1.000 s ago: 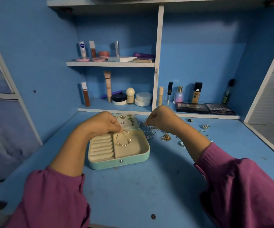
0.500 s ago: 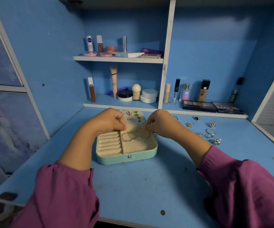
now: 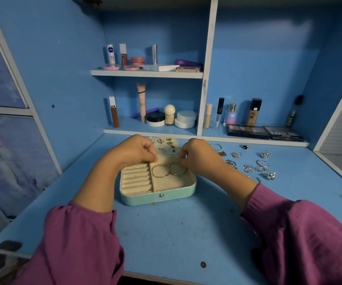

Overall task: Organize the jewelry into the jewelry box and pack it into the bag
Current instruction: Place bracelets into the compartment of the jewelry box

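A teal jewelry box (image 3: 157, 199) lies open on the blue desk, with cream ring rolls on its left and an open compartment on its right. Two thin metal bangles lie side by side in that compartment. My left hand (image 3: 134, 151) is curled over the box's back edge and pinches the far rim of the left bangle (image 3: 160, 176). My right hand (image 3: 196, 157) pinches the far rim of the right bangle (image 3: 179, 173). The box's lid (image 3: 167, 152) lies flat behind, with several earrings pinned on it. No bag is in view.
Loose rings, chains and a cuff (image 3: 254, 167) are scattered on the desk right of the box. Makeup palettes (image 3: 264, 132) and bottles stand on the low back ledge, with more cosmetics on the shelf (image 3: 147, 74) above. Blue side walls close in the desk.
The right hand came from the loose pile with a second bangle and set it in the compartment beside the first. The left hand lowered its bangle into the box.
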### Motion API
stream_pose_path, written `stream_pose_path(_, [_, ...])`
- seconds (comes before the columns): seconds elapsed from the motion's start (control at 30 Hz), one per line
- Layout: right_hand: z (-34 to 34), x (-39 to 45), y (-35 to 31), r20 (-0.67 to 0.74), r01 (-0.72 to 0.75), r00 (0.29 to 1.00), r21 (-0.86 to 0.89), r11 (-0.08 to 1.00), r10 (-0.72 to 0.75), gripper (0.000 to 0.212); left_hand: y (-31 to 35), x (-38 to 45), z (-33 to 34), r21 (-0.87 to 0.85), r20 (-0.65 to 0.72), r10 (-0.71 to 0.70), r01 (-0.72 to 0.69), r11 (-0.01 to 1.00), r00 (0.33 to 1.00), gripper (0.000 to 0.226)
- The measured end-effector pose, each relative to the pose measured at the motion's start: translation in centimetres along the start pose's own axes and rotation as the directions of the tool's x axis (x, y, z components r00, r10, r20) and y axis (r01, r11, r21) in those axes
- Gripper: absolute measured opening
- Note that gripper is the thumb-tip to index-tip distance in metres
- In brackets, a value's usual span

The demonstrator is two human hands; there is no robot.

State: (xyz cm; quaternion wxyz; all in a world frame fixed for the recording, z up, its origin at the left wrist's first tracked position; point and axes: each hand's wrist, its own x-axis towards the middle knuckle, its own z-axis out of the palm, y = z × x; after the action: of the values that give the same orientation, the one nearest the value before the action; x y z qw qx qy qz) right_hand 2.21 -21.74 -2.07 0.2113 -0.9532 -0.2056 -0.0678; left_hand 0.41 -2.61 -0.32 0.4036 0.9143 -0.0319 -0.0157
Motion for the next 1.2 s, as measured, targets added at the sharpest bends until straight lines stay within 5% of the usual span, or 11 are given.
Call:
stream_pose_path(0.3, [0.4,0.2,0.6,-0.045,0.01,0.999,0.071,0.997,-0.007,0.009,-0.2,0.1,0.0,-0.026,-0.007,0.004,-0.004,1.0,1.0,0.012])
stream_pose_path(0.53, [-1.3,-0.2,1.4,-0.072,-0.056,0.994,0.288,0.956,0.079,0.007,-0.2,0.2,-0.1,-0.075,-0.029,-0.013,0.011,0.997,0.999,0.008])
stream_pose_path(0.8, [-5.1,0.8,6.4,-0.216,-0.228,0.911,0.448,0.865,0.352,0.015,1.4,0.9,0.9,-0.184,-0.118,-0.024,0.002,0.983,0.993,0.009])
stream_pose_path(0.97, [-4.9,2.7,9.5,-0.206,-0.378,0.875,0.278,0.883,0.439,0.018,4.2,3.6,2.5,-0.136,-0.105,0.0,-0.015,0.991,0.994,0.012])
stream_pose_path(1.2, [-4.2,5.0,10.0,0.005,-0.46,0.888,0.029,0.887,0.46,0.044,6.1,9.8,6.1,0.128,-0.098,-0.055,0.067,0.99,0.994,0.027])
